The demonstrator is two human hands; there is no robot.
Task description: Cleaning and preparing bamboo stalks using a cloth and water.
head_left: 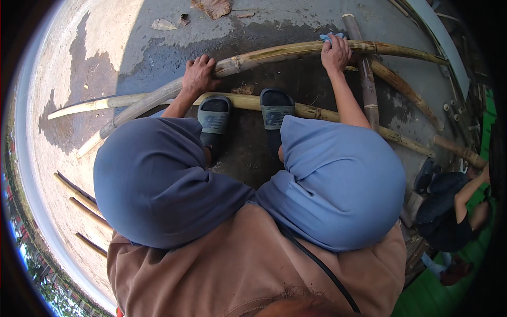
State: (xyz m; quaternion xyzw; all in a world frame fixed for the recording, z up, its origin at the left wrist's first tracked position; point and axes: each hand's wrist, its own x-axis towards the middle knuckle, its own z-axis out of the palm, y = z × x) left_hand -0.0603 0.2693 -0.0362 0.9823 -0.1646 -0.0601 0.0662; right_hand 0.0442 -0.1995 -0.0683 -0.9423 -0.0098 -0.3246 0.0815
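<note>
Bamboo pole (269, 56) is being clamped by left grip (199, 75), seemingly for steadiness, right grip (336, 53) clasping blue cloth (328, 37) against it.

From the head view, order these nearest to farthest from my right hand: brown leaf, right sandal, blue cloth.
1. Blue cloth: touching the right hand.
2. Right sandal: left of the hand, lower in view.
3. Brown leaf: farther left, at the top edge.

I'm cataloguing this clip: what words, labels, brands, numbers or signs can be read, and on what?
Left slide: dark lettering across the grey strap, not copied out here.
Right slide: similar lettering on its strap, not copied out here.
Held bamboo pole: none visible.
Anything distant: too small to read.
</note>
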